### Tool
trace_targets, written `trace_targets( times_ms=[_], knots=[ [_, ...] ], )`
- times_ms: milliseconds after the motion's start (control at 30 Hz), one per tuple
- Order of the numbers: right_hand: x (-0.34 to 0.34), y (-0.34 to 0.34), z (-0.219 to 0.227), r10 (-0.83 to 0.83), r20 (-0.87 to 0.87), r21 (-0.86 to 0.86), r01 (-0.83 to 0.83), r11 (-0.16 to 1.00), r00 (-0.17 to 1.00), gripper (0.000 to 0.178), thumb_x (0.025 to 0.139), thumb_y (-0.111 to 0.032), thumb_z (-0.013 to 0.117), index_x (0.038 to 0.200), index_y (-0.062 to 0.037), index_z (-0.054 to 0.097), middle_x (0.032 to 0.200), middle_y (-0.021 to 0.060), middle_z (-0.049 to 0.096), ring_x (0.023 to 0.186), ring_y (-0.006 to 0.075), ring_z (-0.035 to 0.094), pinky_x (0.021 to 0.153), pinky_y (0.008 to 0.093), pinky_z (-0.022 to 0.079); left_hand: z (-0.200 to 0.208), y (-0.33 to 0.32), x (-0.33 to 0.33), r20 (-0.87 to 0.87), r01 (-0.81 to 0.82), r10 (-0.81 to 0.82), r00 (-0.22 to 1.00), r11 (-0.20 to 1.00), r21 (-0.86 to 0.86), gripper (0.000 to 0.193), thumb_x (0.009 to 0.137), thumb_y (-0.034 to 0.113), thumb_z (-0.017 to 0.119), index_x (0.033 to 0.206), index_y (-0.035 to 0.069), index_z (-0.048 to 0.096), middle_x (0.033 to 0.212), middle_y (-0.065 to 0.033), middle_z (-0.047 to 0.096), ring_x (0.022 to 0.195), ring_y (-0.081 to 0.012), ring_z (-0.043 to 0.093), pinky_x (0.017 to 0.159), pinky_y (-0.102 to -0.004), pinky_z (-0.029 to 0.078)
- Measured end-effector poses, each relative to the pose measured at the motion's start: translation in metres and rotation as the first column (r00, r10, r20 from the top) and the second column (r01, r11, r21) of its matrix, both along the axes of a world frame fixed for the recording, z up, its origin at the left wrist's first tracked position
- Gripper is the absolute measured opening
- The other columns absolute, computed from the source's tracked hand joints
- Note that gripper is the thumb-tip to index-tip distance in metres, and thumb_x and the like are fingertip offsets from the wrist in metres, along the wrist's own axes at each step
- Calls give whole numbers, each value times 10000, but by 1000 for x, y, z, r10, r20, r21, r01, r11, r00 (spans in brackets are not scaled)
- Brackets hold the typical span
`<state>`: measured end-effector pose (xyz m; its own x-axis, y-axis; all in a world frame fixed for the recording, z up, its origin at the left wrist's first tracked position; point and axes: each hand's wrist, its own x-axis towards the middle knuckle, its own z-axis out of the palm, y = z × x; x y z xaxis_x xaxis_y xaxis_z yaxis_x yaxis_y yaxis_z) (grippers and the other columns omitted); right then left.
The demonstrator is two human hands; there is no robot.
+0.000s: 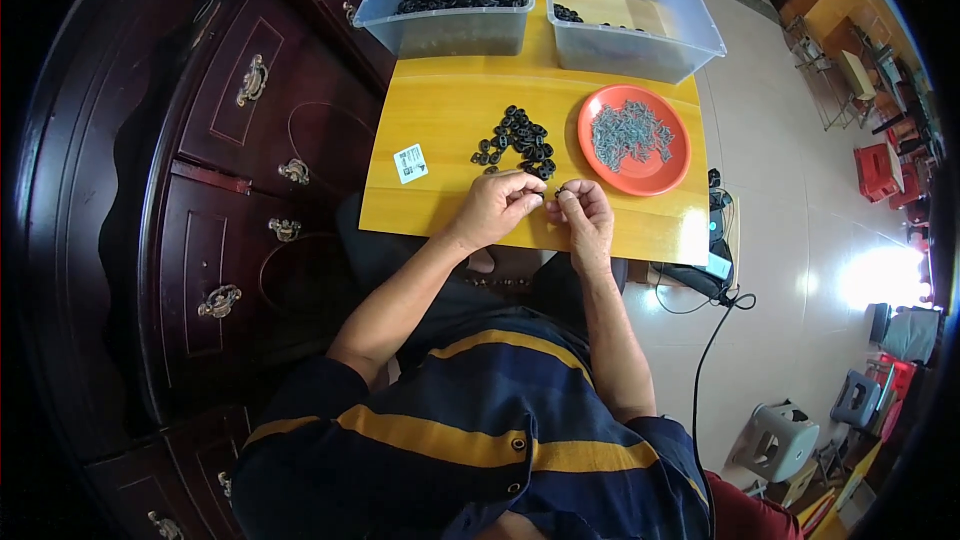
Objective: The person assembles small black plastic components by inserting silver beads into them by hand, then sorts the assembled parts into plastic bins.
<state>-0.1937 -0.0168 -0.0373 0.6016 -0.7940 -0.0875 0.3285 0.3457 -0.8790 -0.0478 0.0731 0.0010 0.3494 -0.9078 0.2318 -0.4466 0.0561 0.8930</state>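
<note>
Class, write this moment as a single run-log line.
left hand: pinching small black part | right hand: pinching small part | black parts pile: on yellow table | orange plate: grey screws

A: What can't we read here?

B: The small black part [549,193] pinched between the left hand [497,208] and right hand [583,215] is too small to identify, and the fingertips cover most of it. Can't tell if a screw is in there too.

A: The bins?

B: Left clear bin [450,30] is cut off by the top edge, and so is the right clear bin [640,40]. The right bin's wall hides most of its contents; only a few black pieces show.

A: The orange plate [634,176]?

B: Grey metal bits [630,132] on it, likely screws, too fine to confirm. The white label [410,163] left of the black pile [516,140] has unreadable print.
</note>
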Motion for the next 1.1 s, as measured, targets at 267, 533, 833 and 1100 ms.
trace_targets(
  times_ms=[267,533,833,1100],
  knots=[
    [-4,-3,1,12,33,48,-14,999,999,85,967,-79,608,1038,-58,567,896,5,612,789,96,631,691,229,513,1,-3,-3,-121,50,-48,992,999,21,83,878,0,689,941,4,635,756,-27,668,633,-60,604,591,-235,497],
    [-2,-5,1,10,37,46,-12,999,999,83,966,-72,595,1042,-58,564,878,11,613,775,92,611,707,229,499,-1,-4,-8,38,23,-19,999,995,-100,168,840,12,727,1004,20,693,787,-59,680,644,-104,624,595,-256,502],
    [-2,-6,-2,-9,84,88,2,996,996,79,966,-63,594,1041,-71,568,898,-6,594,791,87,585,705,236,497,6,-4,-13,167,83,-63,984,989,-118,210,816,-10,715,1017,46,699,825,-68,675,655,-162,627,610,-294,509],
    [0,-7,0,-137,202,264,81,961,970,89,971,-53,587,1055,-70,563,924,15,603,823,122,630,731,244,533,18,-3,-29,-48,294,-291,956,936,194,172,828,2,708,983,54,653,766,-38,671,658,-108,626,614,-270,515]
  ],
)
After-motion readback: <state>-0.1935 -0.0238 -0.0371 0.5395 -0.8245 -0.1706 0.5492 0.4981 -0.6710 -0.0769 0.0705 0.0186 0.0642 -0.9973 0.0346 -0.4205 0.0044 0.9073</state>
